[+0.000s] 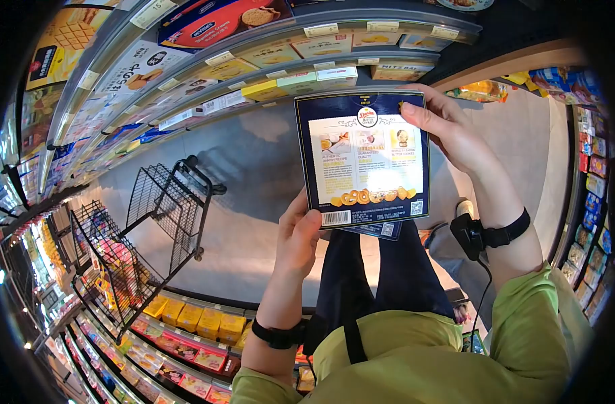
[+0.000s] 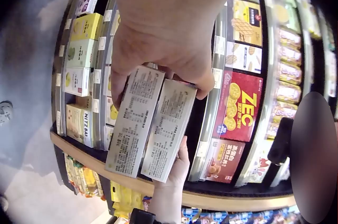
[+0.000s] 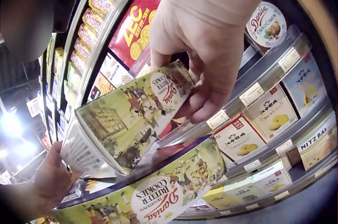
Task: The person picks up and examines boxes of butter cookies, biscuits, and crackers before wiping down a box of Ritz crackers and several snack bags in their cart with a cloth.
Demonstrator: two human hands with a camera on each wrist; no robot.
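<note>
Two Danisa butter cookie boxes are held one against the other in front of the body. In the head view the nearer box (image 1: 368, 158) shows its dark blue printed back, and a corner of the second box (image 1: 388, 230) sticks out below it. My left hand (image 1: 298, 242) grips the lower left corner, thumb on the face; my right hand (image 1: 449, 128) pinches the upper right corner. The left wrist view shows two white end panels (image 2: 134, 121) side by side. In the right wrist view my right hand (image 3: 203, 44) holds the upper box (image 3: 132, 116), the other box (image 3: 158, 187) lying below it.
A black wire shopping cart (image 1: 166, 202) with colourful packages stands on the floor at the left. Shelves of boxed biscuits (image 1: 321, 50) curve along the far side, and packaged goods (image 1: 193, 320) line shelves nearer the body. Another person's shoe (image 1: 464, 209) shows at the right.
</note>
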